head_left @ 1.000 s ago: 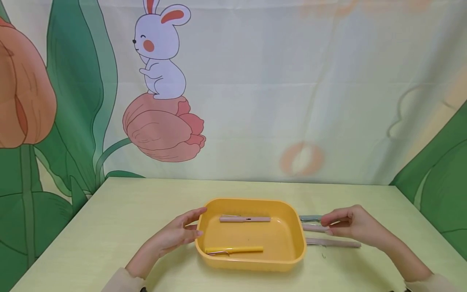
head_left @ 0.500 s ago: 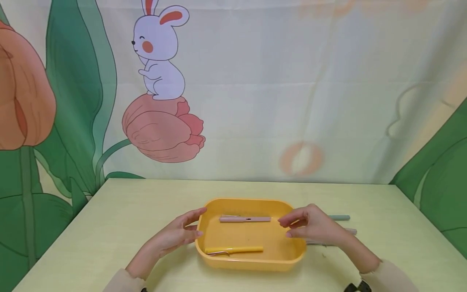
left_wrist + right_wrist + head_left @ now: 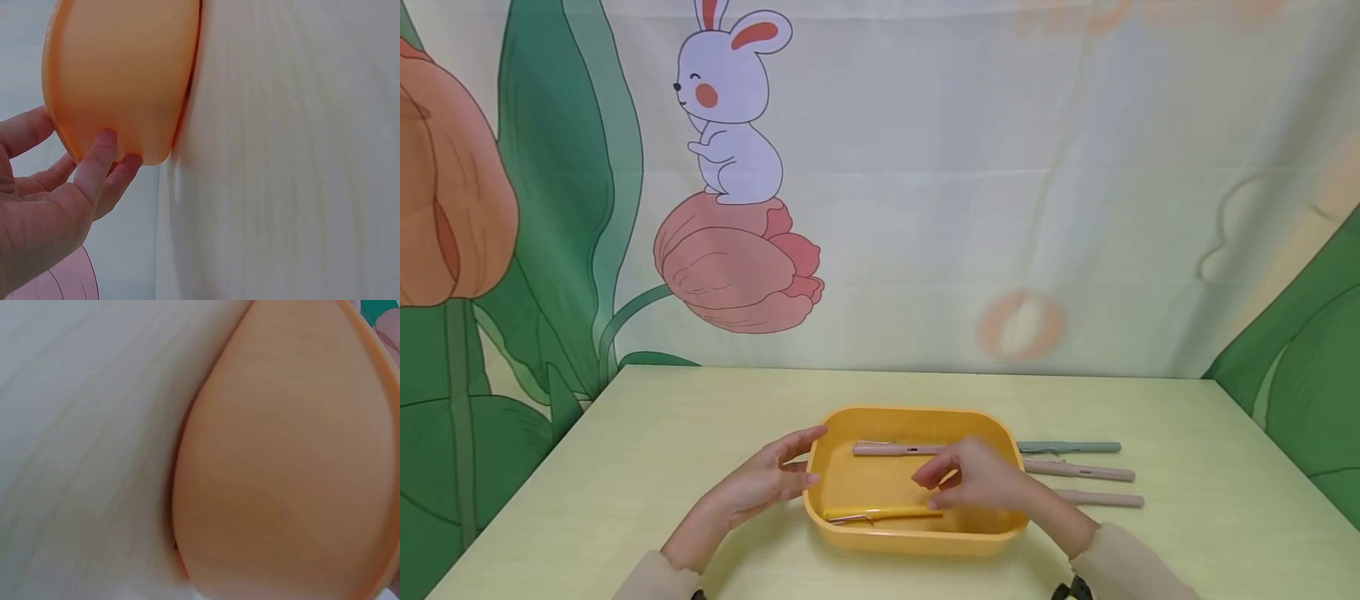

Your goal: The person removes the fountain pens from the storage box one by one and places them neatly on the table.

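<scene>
A yellow plastic tray (image 3: 917, 546) sits on the table with two clip pens in it. My left hand (image 3: 760, 479) touches the tray's left end; in the left wrist view its fingers (image 3: 100, 159) lie against the outer wall. My right hand (image 3: 981, 479) is over the tray's right half, thumb and forefinger a little apart with nothing between them. Its thumb is close to the right end of the yellow pen (image 3: 883, 513) at the front. The pink pen (image 3: 895, 450) along the back is partly hidden by this hand. Only the tray's outer wall (image 3: 281, 456) fills the right wrist view.
Right of the tray lie a grey-green pen (image 3: 1075, 447), a pinkish pen (image 3: 1082, 470) and another pinkish pen (image 3: 1108, 499), side by side, their left ends behind the tray or my right arm. A printed curtain (image 3: 895, 208) with a rabbit hangs behind the table (image 3: 715, 400).
My right hand has moved left, from over the pens beside the tray to above the tray's inside, carrying nothing visible. My left hand and the pens have stayed put.
</scene>
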Demonstrator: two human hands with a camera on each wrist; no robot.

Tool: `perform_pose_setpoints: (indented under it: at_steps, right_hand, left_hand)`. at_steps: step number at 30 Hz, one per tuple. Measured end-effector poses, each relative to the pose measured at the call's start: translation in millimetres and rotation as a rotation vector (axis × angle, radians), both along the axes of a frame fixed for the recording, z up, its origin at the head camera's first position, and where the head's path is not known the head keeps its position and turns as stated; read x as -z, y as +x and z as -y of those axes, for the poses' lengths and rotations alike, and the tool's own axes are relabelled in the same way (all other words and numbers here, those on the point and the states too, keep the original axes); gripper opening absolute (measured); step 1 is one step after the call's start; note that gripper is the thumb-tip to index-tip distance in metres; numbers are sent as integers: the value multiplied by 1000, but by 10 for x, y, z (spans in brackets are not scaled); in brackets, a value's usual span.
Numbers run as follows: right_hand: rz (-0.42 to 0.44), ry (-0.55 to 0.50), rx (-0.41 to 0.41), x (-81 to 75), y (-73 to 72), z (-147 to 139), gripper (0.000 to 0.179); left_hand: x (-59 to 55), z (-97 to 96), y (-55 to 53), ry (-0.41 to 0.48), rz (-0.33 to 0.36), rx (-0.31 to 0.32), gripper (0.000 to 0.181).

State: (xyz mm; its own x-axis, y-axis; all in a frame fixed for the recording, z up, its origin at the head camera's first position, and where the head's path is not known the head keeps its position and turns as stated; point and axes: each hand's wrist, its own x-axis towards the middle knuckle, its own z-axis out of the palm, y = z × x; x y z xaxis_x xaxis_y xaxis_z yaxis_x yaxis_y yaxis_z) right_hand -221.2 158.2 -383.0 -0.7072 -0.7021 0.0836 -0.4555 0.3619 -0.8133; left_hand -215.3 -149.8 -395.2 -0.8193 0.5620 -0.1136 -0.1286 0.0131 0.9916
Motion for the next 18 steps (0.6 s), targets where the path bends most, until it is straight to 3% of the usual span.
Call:
perform_pose_setpoints:
  at_steps: [15,18]
  right_hand:
    - [-38,166,-25,103,-54,223,21]
    - [-84,195,-37,97,-52,243,21]
  left_hand:
    - [24,12,-17,17,6,5,69]
    - [22,12,-12,17,7,3,69]
